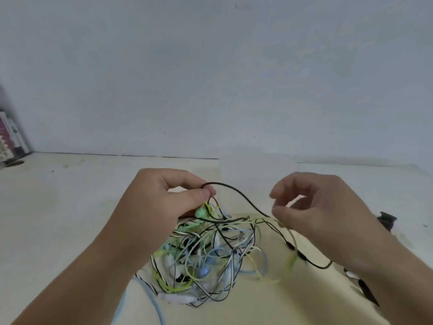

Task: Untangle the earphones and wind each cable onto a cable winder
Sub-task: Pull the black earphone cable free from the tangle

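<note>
From the head camera, the left hand has its grip clamped on a black cable, pinched between thumb and forefinger. The cable arcs across to the right hand, whose curled fingers reach it; blur leaves it unclear whether that grip is closed on it. Between and below the hands, the tangle of earphones lies on the pale tabletop, a green earbud just under the left thumb.
</note>
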